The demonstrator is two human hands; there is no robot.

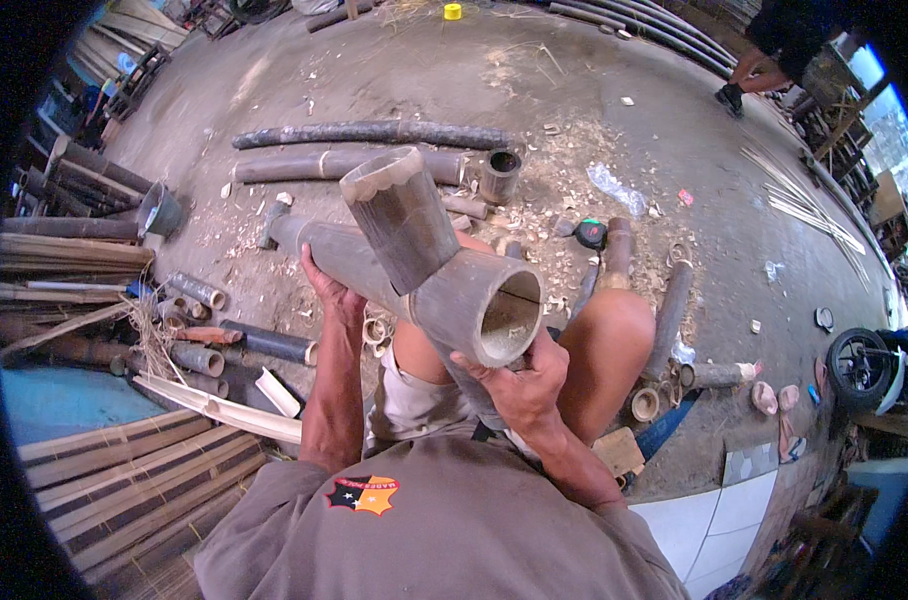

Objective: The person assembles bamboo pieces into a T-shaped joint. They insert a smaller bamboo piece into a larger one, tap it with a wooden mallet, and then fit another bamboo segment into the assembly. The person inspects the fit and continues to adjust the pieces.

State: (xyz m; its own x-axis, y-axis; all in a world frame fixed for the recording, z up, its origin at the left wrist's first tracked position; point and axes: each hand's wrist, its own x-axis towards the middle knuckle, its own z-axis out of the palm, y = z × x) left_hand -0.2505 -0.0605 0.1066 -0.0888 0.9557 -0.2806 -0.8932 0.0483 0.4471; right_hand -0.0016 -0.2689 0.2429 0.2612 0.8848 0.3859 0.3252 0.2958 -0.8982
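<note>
A thick bamboo tube (354, 258) lies across my lap, raised above my knees. A shorter bamboo piece (399, 215) stands tilted upward from its top side, its upper end cut to a wavy rim. The tube's wide hollow end (511, 318) faces me on the right. My left hand (332, 288) is closed around the underside of the tube toward its far left end. My right hand (522, 382) grips the rim of the hollow end from below. Another bamboo length partly shows under the tube, mostly hidden.
Beyond my knees lie two long bamboo poles (374, 134), a short bamboo cup (499, 175), a tape measure (591, 234) and many wood shavings (564, 165). Bamboo offcuts (199, 358) pile at the left beside a slatted bamboo bench (144, 480). A person's leg (754, 75) shows at the far right.
</note>
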